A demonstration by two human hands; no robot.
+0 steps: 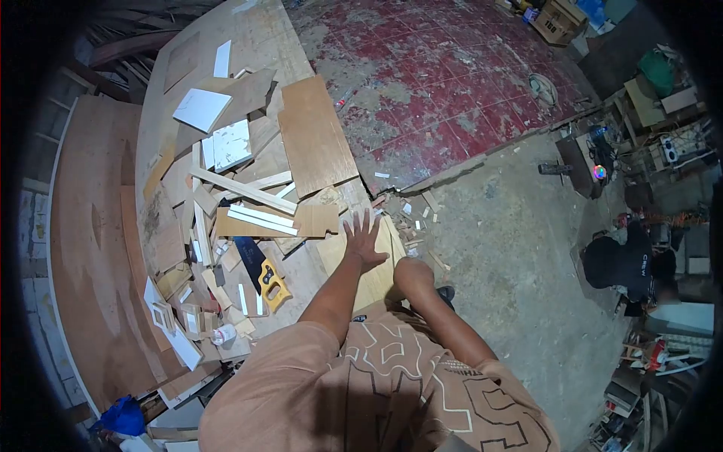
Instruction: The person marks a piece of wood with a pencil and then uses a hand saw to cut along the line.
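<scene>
My left hand (363, 239) lies flat with its fingers spread on a pale wooden board (375, 286) at the bench's right edge. Just right of it, at the board's edge, my right hand (413, 276) is closed; whatever it holds is hidden beneath it. To the left lies a handsaw (256, 264) with a yellow handle. Between the saw and the board's upper end, white strips (263, 219) rest on a brown wooden piece (312, 220). A larger brown panel (316, 139) lies beyond my left hand.
Wood offcuts and a white jar (224, 334) cover the bench's left side. Scraps (418, 224) lie on the concrete floor beside the bench. A person in dark clothes (629, 260) is low at the far right, near cluttered shelves. A cardboard box (559, 21) sits at the top right.
</scene>
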